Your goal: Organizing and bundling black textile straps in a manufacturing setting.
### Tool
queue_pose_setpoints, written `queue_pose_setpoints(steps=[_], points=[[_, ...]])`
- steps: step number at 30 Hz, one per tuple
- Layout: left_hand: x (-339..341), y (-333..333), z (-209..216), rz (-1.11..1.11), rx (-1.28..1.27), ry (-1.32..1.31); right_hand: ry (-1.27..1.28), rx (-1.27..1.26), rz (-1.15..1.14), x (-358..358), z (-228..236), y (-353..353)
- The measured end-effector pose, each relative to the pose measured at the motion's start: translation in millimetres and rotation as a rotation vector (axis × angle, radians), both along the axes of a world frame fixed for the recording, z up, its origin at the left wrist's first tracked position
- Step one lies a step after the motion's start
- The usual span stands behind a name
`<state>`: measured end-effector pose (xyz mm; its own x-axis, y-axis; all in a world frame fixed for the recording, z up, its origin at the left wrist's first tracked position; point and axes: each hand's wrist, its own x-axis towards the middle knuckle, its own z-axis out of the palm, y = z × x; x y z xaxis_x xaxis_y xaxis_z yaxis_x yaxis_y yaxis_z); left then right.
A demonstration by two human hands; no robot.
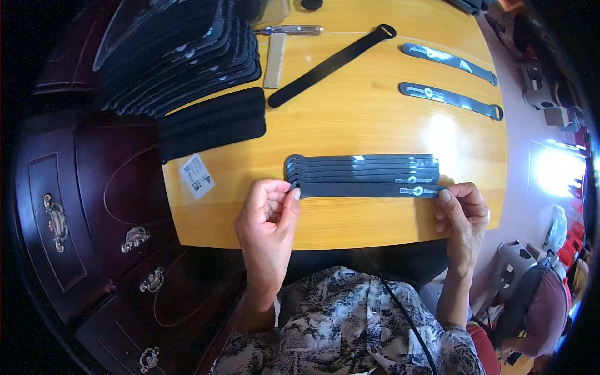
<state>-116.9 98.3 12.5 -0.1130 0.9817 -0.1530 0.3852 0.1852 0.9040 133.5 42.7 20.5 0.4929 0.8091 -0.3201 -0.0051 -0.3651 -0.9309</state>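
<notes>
Both hands are on one strap (pixel 356 190), set well apart: the left hand (pixel 265 212) pinches one end between thumb and finger, the right hand (pixel 464 215) pinches the printed end. It's stretched out flat and pretty straight, right along the near edge of a fanned row (pixel 362 169) of matching straps.

Looks to me like the lining-up step. I'd say the next move calls for keeping it taut and matching its ends to the row before letting go.

Straps are thin, dark and bendy, with rounded ends; the row has a slick sheen. Beyond the hands, a loose strap (pixel 331 67) lies diagonally, matte black with a slotted ring end. Two glossy ones sit past the right hand. Past the left: a white label (pixel 197 176) and a fuzzy-looking black pile (pixel 187 69), all on the shiny, wood-grained tabletop (pixel 350 228).
</notes>
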Motion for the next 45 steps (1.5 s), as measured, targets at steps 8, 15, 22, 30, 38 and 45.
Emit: queue_pose_setpoints(steps=[8,15,22,30,38,45], points=[[1,0,-2,0.036,-0.034,0.039,0.055,-0.03,0.007,3,1,2],[0,2,1,0.032,-0.089,0.029,0.041,-0.103,0.001,1,4,6],[3,2,4,0.037,-0.112,0.01,0.025,-0.08,0.0,2,3,6],[3,3,4,0.02,-0.128,0.004,-0.025,-0.097,-0.001,2,1,6],[1,3,1,-0.004,-0.116,0.05,-0.062,-0.125,0.001,-1,4,10],[4,3,5,0.047,-0.099,-0.081,-0.093,-0.12,0.062,4,3,15]])
